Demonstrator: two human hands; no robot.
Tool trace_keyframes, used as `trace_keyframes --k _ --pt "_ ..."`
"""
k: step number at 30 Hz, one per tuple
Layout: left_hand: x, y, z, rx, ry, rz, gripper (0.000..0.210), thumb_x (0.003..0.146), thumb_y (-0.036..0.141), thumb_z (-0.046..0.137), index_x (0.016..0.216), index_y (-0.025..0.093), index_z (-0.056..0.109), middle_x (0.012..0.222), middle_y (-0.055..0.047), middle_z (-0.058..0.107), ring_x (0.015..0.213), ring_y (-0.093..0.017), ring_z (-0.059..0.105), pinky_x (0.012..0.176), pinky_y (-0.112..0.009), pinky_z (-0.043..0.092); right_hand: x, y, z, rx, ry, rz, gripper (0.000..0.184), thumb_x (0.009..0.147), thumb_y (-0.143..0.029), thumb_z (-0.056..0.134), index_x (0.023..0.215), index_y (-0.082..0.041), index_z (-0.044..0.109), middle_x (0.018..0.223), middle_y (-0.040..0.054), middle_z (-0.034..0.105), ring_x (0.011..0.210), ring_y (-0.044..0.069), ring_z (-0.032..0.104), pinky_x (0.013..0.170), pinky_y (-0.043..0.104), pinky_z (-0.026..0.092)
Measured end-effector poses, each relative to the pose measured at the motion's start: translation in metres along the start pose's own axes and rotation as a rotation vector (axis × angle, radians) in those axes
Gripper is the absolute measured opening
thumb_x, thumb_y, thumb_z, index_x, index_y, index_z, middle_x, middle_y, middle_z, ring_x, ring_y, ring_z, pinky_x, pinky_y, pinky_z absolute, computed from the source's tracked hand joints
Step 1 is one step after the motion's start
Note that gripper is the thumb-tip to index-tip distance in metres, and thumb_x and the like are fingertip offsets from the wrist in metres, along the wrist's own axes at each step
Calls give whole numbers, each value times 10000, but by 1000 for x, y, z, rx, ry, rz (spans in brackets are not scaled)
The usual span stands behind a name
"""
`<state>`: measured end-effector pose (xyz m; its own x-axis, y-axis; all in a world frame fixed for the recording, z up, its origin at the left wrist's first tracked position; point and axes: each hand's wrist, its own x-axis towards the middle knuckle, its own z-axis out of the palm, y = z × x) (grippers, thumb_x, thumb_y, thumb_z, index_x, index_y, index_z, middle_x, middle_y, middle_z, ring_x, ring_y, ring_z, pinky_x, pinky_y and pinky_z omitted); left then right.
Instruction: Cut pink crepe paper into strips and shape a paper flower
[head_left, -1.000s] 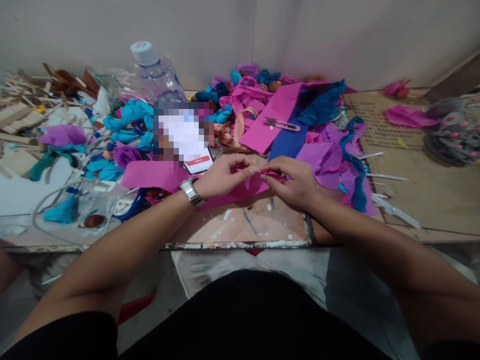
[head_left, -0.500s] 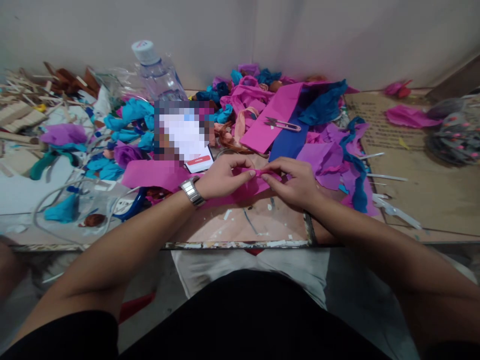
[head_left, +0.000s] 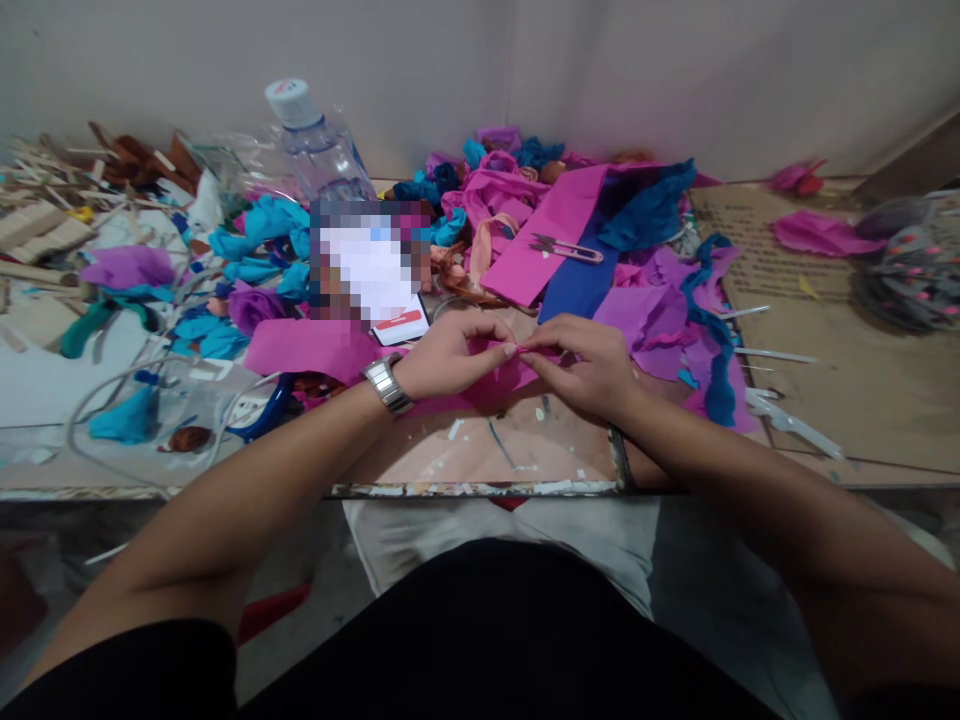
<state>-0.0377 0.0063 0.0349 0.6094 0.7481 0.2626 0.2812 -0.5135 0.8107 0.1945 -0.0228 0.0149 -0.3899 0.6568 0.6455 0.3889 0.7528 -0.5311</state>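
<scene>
Left fingers (head_left: pixel 495 356) and right fingers (head_left: pixel 559 333) clamp pink paper (head_left: pixel 504 378), partly hidden; toward half past ten from them stands a capped bottle (head_left: pixel 324 160), contents indistinct.

Dim light, soft blur; edges stretched; phone (head_left: pixel 375 275) mostly pixelated.

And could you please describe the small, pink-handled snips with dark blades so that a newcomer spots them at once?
On the cluttered, pale-brown workbench, look beyond the person's bare right hand to a smooth pink paper sheet beside a dark blue one. The snips lie across both, blades to the left, the only bladed tool among the papers there.
</scene>
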Motion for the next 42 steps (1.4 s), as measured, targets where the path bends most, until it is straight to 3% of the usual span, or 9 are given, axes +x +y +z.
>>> trace_keyframes --k 13,20,27,42 --pt "1 0 1 33 17 -39 208 943 315 652 873 147 753 780 -8 708 714 -123 584 687 -247 428 0 3 -1 -61 -32 -77 91 965 -206 714 1017 -229 785 980 73 758 913 200 730 778 335 601" --pt "-3 5 4 102 82 42 239 972 362 650 913 153 750 816 -21 732 717 -129 608 719 -258 460 0 0 3 47 32 72 33 939 -246 750 954 -233 777 924 48 768 848 190 710 699 319 558" --pt "-6 6 7 221 140 166 224 982 354 633 928 159 730 891 -53 751 804 -161 665 759 -284 485 2 -1 8 207 56 237 110 922 -311 788 863 -219 779 869 40 757 799 180 692 686 318 528" --pt "-6 2 10 315 178 249 225 1004 366 608 943 181 721 911 -67 758 850 -192 667 817 -344 504 4 -5 6 105 37 160 109 970 -302 714 891 -227 724 914 51 739 845 199 675 756 350 530"
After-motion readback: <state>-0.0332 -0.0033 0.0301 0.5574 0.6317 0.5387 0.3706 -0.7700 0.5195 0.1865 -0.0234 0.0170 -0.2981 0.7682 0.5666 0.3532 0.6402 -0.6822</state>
